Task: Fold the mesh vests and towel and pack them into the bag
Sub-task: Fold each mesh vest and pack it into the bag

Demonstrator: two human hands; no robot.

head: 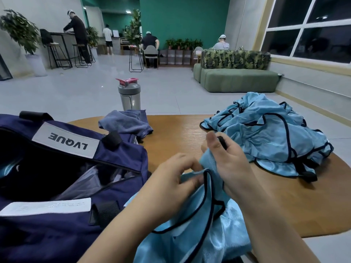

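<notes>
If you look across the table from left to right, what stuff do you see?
Bag → towel → left hand → right hand → pile of vests.

One light-blue, black-trimmed mesh vest (pixel 199 215) is hanging crumpled at the table's near edge; more are lying heaped (pixel 266 133) far right. The blue-grey towel (pixel 127 122) is sitting rumpled behind the gaping navy bag (pixel 57 234).

Bare table (pixel 182 130) runs open toward twelve o'clock between the bag (pixel 62 168) at nine, towel (pixel 127 122) and bottle (pixel 129 95) at eleven, and vest pile (pixel 266 133) at two.
</notes>
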